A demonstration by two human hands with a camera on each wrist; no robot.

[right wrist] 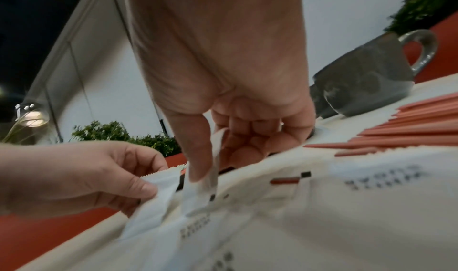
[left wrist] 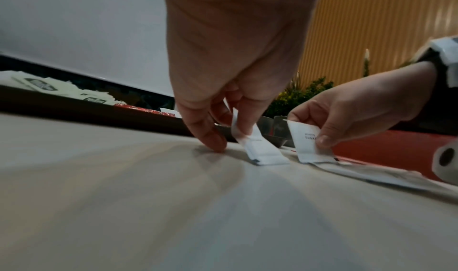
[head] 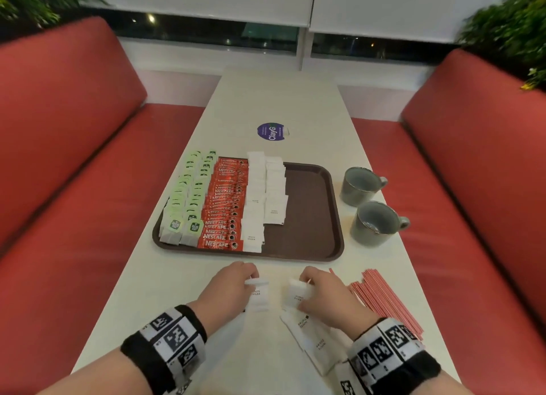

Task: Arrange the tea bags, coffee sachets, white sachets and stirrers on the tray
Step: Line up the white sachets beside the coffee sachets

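mostly done, by the look of it. tray (head: 310, 214) sits mid-surface; its left part is filled in neat columns: tea bags (head: 189, 199) at the far left edge, coffee sachets (head: 224, 208) next to them, then white sachets (head: 260, 199) in two columns, the second one shorter. right part of the tray is bare brown.

still off the tray: a few loose white sachets lying on the surface (head: 165, 291) just near the tray's front edge, toward the person, and the whole bundle of stirrers (head: 384, 300) off the tray's front right corner, untouched as far as i can judge.

left hand (head: 233, 285) pinches one sachet (left wrist: 260, 148) by its top end, lower end resting on the surface. right hand (head: 322, 291) pinches another sachet (left wrist: 307, 140) between thumb and fingers, tilted up off the pile beneath.

two grey mugs (head: 366, 199) stand just right of the tray.

my reckoning: finish the short sachet column, then the stirrers go in the bare right part.
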